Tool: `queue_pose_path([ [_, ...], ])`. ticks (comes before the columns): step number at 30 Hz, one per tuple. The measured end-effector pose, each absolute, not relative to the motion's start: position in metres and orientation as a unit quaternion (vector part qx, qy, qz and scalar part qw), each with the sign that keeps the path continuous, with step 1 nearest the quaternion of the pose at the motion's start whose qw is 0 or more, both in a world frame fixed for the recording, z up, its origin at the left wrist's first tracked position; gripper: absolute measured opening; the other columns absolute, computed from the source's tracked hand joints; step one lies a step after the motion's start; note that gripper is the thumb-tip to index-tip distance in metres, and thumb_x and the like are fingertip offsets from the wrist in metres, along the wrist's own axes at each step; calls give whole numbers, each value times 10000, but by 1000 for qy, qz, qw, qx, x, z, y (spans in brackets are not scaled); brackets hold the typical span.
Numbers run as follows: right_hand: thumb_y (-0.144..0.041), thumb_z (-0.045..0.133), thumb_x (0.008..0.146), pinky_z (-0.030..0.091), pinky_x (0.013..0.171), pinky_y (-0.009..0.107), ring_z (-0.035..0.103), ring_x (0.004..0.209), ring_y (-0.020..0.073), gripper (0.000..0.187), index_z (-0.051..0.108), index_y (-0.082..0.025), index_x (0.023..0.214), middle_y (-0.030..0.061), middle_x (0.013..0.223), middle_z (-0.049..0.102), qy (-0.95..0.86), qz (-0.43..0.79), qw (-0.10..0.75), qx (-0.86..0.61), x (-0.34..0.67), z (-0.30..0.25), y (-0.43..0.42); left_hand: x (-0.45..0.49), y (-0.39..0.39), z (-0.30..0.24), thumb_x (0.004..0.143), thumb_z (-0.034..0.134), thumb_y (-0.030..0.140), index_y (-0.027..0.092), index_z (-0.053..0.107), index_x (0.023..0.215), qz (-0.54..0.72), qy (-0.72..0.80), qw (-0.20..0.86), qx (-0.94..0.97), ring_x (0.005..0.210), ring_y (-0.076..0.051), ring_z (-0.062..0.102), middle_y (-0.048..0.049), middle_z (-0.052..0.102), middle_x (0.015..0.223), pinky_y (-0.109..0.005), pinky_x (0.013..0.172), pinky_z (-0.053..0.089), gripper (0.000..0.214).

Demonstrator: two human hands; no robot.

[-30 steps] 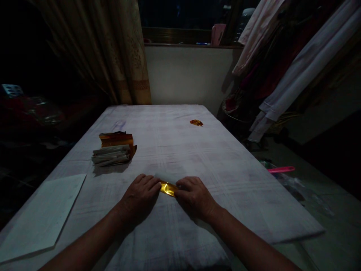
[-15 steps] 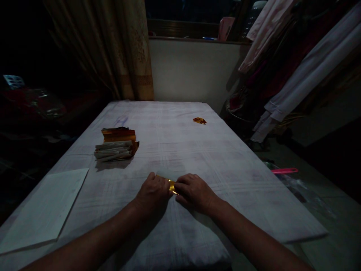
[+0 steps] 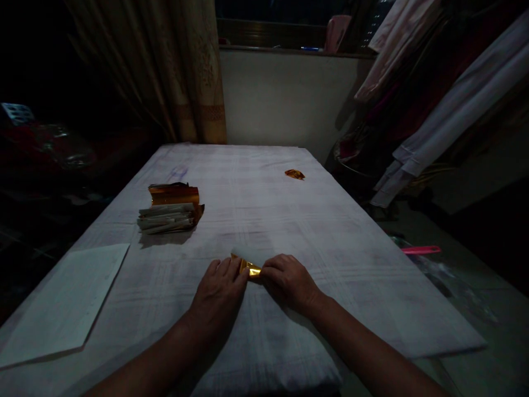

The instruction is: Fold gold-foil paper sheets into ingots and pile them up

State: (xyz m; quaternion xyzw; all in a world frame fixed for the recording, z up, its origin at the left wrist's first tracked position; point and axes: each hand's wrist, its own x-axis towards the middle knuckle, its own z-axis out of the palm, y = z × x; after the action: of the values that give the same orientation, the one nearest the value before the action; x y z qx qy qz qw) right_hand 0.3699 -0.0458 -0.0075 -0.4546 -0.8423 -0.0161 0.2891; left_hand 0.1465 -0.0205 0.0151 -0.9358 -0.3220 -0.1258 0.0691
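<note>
A partly folded sheet of gold foil paper [image 3: 253, 271] lies at the near middle of the cloth-covered table. My left hand [image 3: 219, 286] rests on its left part, fingers together, the thumb pressing near the middle. Closed in a pinch, my right hand [image 3: 290, 280] grips the right end. The fingers cover parts of the sheet. Farther off to the left is a stack of gold foil paper [image 3: 167, 218], its pale backs showing. One small folded gold foil piece [image 3: 295, 174] sits near the far right edge.
A white sheet [image 3: 66, 303] lies at the table's left. Plaid cloth covers the table [image 3: 330, 231]. Hanging clothes [image 3: 438, 121] are at the right, a curtain [image 3: 194, 71] at the back left. On the sill stands a pink jug [image 3: 336, 33]. A pink handle [image 3: 421, 250] shows beyond the right edge.
My left hand has shifted slightly left and flattened, with the thumb now on the foil paper. My right hand has drawn slightly right, and the foil looks narrower at that end.
</note>
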Motion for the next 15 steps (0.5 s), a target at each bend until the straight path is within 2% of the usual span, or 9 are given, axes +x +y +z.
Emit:
queue_pose_path([
  [2, -276, 558, 1007, 385, 688, 325, 583, 757, 186, 198, 720, -205, 918, 47, 860, 713, -839, -12, 289, -460, 370, -8, -47, 144, -23, 7, 951, 459, 43, 135, 575, 1231, -162, -309, 44, -936, 1104, -276, 626, -139, 666, 1209, -445, 953, 517, 317],
  [6, -280, 585, 986, 387, 720, 332, 583, 792, 196, 176, 706, -204, 883, 49, 861, 691, -812, 25, 292, -504, 369, -5, -51, 141, -25, -1, 989, 398, 69, 143, 521, 1329, -213, -288, -2, -934, 1135, -262, 625, -136, 660, 1238, -469, 988, 539, 369],
  [10, -280, 616, 975, 392, 756, 333, 585, 815, 190, 139, 700, -210, 889, 34, 869, 676, -783, 82, 297, -541, 369, -4, -52, 140, -27, 5, 1011, 460, 135, 181, 538, 1355, -200, -284, -53, -936, 1154, -267, 617, -134, 638, 1275, -482, 984, 549, 355],
  [15, -274, 597, 985, 379, 786, 342, 582, 857, 199, 137, 684, -209, 902, 37, 892, 667, -772, 99, 272, -566, 366, -3, -52, 141, -28, 11, 997, 481, 135, 207, 566, 1355, -189, -297, -64, -934, 1188, -283, 609, -137, 621, 1322, -532, 1007, 525, 375],
])
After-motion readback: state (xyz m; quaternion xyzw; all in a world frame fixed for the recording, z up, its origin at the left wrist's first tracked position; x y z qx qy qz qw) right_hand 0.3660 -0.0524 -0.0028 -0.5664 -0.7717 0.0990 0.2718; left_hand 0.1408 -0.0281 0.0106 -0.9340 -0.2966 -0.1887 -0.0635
